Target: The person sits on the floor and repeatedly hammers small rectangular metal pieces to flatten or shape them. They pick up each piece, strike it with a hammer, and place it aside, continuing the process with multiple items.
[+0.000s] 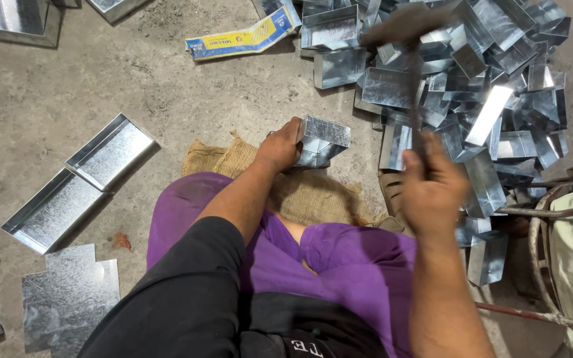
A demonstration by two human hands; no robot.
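galvanised sheet metal, folded into a small open box (324,140), sits on a piece of burlap sacking (300,192) on the floor, just ahead of the person's knees; the left hand (280,147) is clamped on the box's near left side, fingers wrapped over the edge, holding it tilted on the cloth. the right hand (432,189) is closed around the handle of a hammer (409,40), raised well above the box, its head and shaft blurred by motion. the two hands are well apart, the box under the left and the hammer over the pile to the right. purple trousers (346,265) and a black sleeve (187,298) fill the lower frame. beyond the right hand lies a heap of similar folded metal boxes (485,86), shiny and sharp-edged. to the left lie two shallow metal trays (77,179) side by side and flat cut sheets (67,298); a blue and yellow carton (240,36) rests at the top. a coiled hose or ring (538,238) is partly visible at the far right. risk, as judged: the gripping fingers lie close to the struck area, so a mis-aimed blow could hit them; the tilted box could slip on the loose cloth under impact; bare skin on cut edges could be nicked
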